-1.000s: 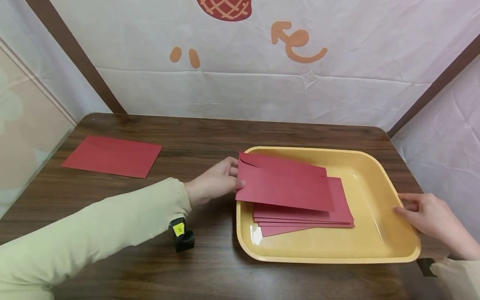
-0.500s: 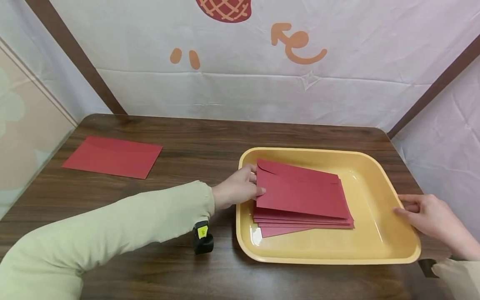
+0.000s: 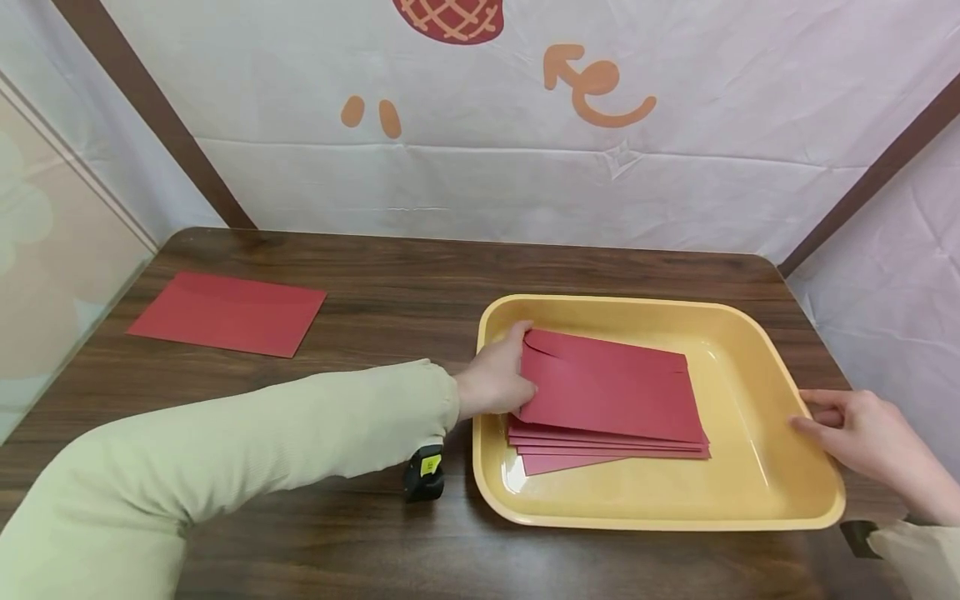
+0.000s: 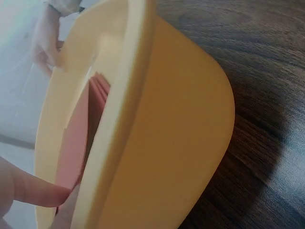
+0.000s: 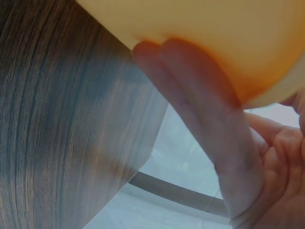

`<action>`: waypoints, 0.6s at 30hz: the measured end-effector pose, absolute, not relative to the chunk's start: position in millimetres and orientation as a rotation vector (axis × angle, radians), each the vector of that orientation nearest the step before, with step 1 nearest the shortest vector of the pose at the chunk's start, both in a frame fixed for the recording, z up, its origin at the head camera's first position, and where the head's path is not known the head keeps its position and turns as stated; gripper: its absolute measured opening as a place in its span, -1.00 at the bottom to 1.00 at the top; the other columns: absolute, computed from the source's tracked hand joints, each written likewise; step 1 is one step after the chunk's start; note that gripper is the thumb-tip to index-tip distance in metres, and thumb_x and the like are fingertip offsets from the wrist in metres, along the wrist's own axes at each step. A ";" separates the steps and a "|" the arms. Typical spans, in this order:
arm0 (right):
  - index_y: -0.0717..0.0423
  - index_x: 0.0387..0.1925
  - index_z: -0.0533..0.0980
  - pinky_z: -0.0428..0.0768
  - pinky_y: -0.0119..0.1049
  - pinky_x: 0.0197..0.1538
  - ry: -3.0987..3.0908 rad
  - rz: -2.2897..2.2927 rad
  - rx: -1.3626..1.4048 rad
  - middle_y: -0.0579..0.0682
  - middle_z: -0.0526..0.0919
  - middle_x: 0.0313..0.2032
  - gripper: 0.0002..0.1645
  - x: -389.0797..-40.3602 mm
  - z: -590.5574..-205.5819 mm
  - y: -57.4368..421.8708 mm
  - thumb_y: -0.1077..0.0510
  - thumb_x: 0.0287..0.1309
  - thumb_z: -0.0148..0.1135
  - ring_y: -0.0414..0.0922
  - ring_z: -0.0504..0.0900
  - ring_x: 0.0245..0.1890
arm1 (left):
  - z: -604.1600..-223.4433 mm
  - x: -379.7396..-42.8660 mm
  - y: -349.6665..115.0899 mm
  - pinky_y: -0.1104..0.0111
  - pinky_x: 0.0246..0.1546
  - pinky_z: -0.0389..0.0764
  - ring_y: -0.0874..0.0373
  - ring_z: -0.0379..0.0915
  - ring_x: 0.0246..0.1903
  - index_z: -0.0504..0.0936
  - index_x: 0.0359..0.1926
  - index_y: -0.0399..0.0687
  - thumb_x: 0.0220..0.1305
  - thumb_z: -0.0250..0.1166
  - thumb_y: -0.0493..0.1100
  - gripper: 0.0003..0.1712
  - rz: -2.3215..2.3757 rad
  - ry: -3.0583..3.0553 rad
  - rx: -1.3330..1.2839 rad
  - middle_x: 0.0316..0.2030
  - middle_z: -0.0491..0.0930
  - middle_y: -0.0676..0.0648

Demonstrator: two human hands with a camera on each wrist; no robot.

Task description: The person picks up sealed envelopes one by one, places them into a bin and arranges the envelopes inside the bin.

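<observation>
My left hand [image 3: 497, 377] reaches over the left rim of a yellow tray [image 3: 738, 467] and pinches the left end of a red envelope [image 3: 611, 383]. This envelope lies on a stack of several red envelopes [image 3: 615, 449] inside the tray, its near edge slightly raised. In the left wrist view, thumb and finger meet at the end of the envelope [image 4: 74, 143], just inside the tray wall. My right hand [image 3: 862, 429] holds the tray's right rim. The right wrist view shows its fingers [image 5: 200, 86] against the outside of the tray wall, with the thumb partly hidden.
Another red envelope [image 3: 228, 315] lies flat at the far left of the dark wooden table [image 3: 390, 267]. A printed cloth [image 3: 480, 183] hangs behind the table, and more cloth hangs at both sides. Black bands with cameras sit on the wrists.
My left hand has moved right and into the tray, lowering the envelope from above the left rim onto the stack. The right hand has stayed on the rim.
</observation>
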State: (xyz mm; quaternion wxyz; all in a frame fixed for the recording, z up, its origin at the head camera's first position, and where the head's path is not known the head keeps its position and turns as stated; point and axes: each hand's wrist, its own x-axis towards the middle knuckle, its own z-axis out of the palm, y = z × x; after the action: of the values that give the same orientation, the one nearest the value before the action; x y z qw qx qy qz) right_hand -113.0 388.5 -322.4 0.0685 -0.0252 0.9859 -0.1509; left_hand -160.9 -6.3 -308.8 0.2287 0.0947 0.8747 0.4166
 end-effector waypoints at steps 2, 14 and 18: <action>0.51 -0.02 0.45 0.53 -0.13 -0.38 2.967 -0.454 -0.073 0.18 0.72 -0.41 -0.41 -113.1 -322.4 388.1 0.07 0.08 0.26 -0.43 0.56 -0.59 | -308.5 -160.4 -4.5 0.42 -0.47 0.50 0.11 0.45 -0.44 -0.09 0.39 -0.18 0.00 0.15 -0.43 -0.06 1.091 2.432 0.271 -0.07 0.52 -0.29; 0.52 -0.02 0.44 0.52 -0.22 -0.42 2.971 -0.457 -0.068 0.18 0.72 -0.41 -0.41 -112.3 -320.9 386.7 0.08 0.09 0.25 -0.44 0.54 -0.61 | -313.1 -158.3 9.0 0.33 -0.70 0.57 0.06 0.57 -0.74 -0.22 0.38 -0.30 0.16 0.14 -0.36 -0.10 0.761 2.465 0.271 -0.34 0.55 -0.35; 0.50 -0.02 0.45 0.51 -0.25 -0.43 2.980 -0.461 -0.072 0.16 0.72 -0.42 -0.41 -111.9 -321.7 387.1 0.07 0.08 0.26 -0.45 0.54 -0.60 | -314.2 -160.0 11.4 0.37 -0.75 0.54 0.07 0.57 -0.76 -0.23 0.38 -0.31 0.15 0.16 -0.32 -0.07 0.641 2.500 0.276 -0.33 0.55 -0.33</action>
State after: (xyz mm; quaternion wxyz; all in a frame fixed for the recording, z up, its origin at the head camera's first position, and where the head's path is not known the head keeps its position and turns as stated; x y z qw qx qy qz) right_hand -111.9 387.1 -321.7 0.0628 -0.0237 0.9860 -0.1526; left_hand -160.0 11.4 -314.2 0.2698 0.1025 0.9275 0.2377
